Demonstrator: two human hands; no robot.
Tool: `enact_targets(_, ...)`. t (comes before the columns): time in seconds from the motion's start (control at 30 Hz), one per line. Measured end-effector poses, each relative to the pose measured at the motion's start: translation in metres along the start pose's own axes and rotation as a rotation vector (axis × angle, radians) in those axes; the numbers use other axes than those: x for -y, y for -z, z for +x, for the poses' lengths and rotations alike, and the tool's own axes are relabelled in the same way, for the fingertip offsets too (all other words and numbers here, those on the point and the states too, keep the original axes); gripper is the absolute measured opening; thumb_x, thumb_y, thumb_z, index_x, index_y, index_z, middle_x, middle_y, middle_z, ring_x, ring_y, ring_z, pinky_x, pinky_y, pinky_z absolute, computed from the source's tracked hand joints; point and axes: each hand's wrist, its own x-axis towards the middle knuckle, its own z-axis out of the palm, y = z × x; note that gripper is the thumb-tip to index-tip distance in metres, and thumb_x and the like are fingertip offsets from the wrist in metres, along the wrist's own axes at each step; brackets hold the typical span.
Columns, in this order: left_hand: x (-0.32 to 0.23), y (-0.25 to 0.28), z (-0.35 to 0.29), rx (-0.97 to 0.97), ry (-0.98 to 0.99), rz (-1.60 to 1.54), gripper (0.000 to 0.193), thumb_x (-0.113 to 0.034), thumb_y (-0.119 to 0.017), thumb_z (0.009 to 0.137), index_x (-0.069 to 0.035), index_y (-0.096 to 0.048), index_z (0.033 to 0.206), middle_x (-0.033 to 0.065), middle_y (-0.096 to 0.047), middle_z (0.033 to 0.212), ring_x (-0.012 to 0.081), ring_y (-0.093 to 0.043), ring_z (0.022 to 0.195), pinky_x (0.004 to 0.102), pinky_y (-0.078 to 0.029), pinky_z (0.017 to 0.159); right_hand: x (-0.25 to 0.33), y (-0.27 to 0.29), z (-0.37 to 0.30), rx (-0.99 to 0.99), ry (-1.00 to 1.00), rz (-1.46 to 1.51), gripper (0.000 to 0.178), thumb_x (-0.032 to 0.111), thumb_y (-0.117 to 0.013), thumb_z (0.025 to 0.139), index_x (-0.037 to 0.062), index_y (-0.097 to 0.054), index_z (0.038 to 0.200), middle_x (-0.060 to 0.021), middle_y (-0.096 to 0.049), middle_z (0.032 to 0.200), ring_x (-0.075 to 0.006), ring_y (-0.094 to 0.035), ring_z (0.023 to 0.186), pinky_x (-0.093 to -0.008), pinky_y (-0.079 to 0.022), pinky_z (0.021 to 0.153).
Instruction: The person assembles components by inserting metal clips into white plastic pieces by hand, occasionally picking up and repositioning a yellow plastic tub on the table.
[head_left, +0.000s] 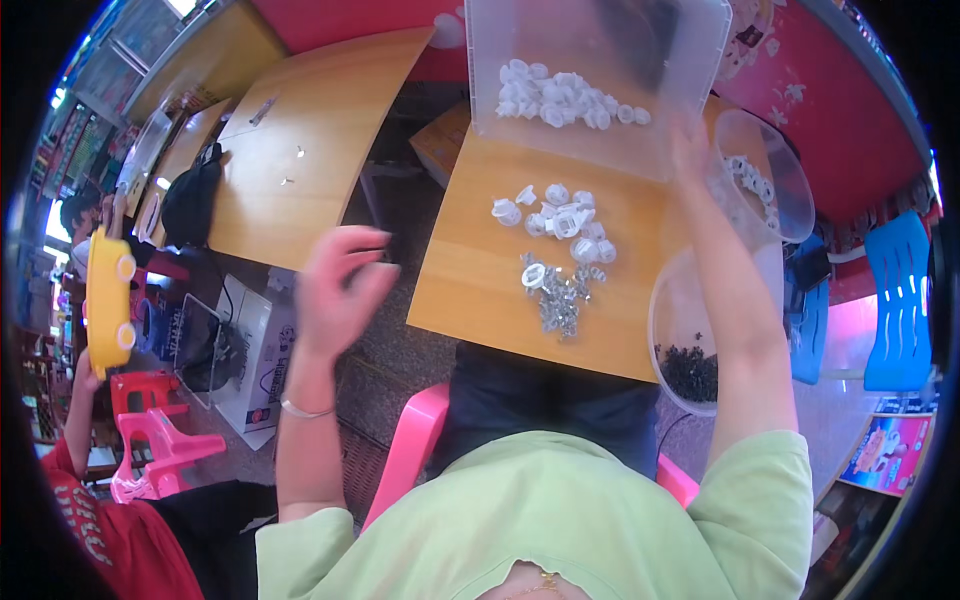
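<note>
One edge of the translucent bin [570, 35] meets the right hand [690, 150], grip unclear; the left hand [345, 280] is loosely curled, apparently empty. Positioning the bin, just left of the right hand, seems in progress; this calls for keeping its white parts [560, 95] inside.

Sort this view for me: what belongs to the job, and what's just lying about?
Likely job:
- white plastic parts
- small metal pieces
- clear bin, at the right hand
- round tub with dark pieces

Likely just lying about:
- pink stool at left
- blue chair at right
- white carton on the floor
</note>
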Motion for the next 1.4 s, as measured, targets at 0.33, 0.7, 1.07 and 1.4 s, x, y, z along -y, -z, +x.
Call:
enact_targets(0.33,0.016,-0.124,0.022,0.527,-0.271,0.21,0.032,-0.007,-0.066,0.073,-0.005,-0.058,0.104,0.0125,-0.056,0.098,0.0292,-0.054,0.096,0.0359,-0.045,0.082,0.038,0.041,-0.034,0.102,-0.19,-0.375,0.074,0.028,-0.072,0.074,-0.007,-0.035,0.129,-0.0189,-0.055,0.114,-0.0231,-0.054,0.105,-0.031,-0.041,0.09)
enact_targets(0.7,0.037,-0.136,0.019,0.61,-0.315,0.113,0.028,-0.006,-0.065,0.073,-0.007,-0.062,0.1,0.0112,-0.058,0.1,0.0313,-0.054,0.093,0.0372,-0.044,0.085,0.157,0.056,-0.189,0.683,0.091,-0.397,0.021,0.003,-0.059,0.08,0.0031,-0.06,0.1,-0.0139,-0.062,0.096,-0.0255,-0.063,0.079,-0.0326,-0.05,0.07)
enact_targets(1.07,0.022,-0.138,0.005,0.374,0.197,-0.608,0.029,0.0,-0.065,0.078,0.0,-0.059,0.105,0.0033,-0.058,0.093,0.011,-0.058,0.09,0.0218,-0.05,0.075,0.119,0.022,-0.234,0.703,0.021,-0.717,0.014,0.003,-0.056,0.079,0.0049,-0.052,0.092,-0.015,-0.056,0.091,-0.0346,-0.057,0.084,-0.043,-0.047,0.07)
enact_targets(1.4,0.023,-0.158,-0.004,0.244,0.546,-0.999,0.025,0.0,-0.061,0.082,-0.001,-0.053,0.105,0.0112,-0.062,0.103,0.0132,-0.061,0.088,0.0229,-0.05,0.077,0.121,0.025,-0.229,0.669,0.02,-0.714,0.015,0.001,-0.06,0.076,0.0034,-0.055,0.089,-0.0147,-0.057,0.087,-0.034,-0.058,0.08,-0.0397,-0.047,0.069)
